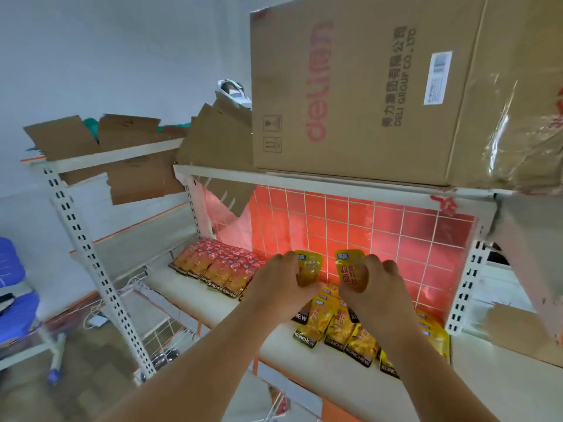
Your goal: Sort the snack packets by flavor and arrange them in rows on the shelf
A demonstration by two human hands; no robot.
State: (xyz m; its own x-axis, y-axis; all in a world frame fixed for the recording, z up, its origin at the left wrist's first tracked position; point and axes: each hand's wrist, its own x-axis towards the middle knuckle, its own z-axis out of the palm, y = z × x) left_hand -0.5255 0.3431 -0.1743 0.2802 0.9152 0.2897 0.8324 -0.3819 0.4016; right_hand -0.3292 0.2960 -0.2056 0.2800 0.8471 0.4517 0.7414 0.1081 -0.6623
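Each hand held one yellow snack packet upright over the shelf [307, 373]. The left hand [281, 280] had its fingers [292, 261] curled round the left yellow packet [310, 264], and the right hand [376, 283] gripped the right yellow packet [350, 266] the same way. The two packets stood side by side but apart, just in front of the red tiled back panel [380, 226], probably so their faces could be compared before being laid down. Below them, the yellow packets [341, 327] lay overlapping in rough rows on the shelf. The red packets [217, 266] already lay in neat rows to the left, with the flavours kept apart. A deli cardboard box [350, 92] sat on the tier above.
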